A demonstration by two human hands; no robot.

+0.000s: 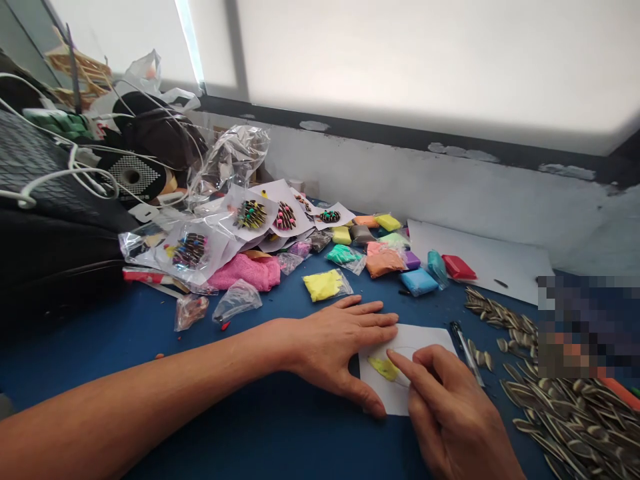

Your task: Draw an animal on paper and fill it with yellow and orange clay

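Yellow clay-like patch (384,369): spread thin on a small white paper sheet (425,335), towards its nine o'clock, by a faint drawn curve.
Right hand (450,407): at the sheet's four o'clock, index finger stretched out, its tip at the patch's one o'clock edge; other fingers curled, and whether they hold anything I cannot tell.
Left hand (335,340): at ten o'clock, palm down, fingers spread wide, index tip and thumb over the sheet.
Pen: slim, black-and-clear pen (467,353) just beside the sheet, between two and three.
Seeds: heaped striped grey-brown seeds (575,413), between three and four.
Packets: plastic-wrapped yellow packet (323,285) between ten and eleven, sky-blue packet (419,282) at twelve, red packet (459,267) at one.
Cloth: fuzzy pink cloth (247,272), ten o'clock, well apart.
Tabletop: blue tabletop (250,427) beneath.
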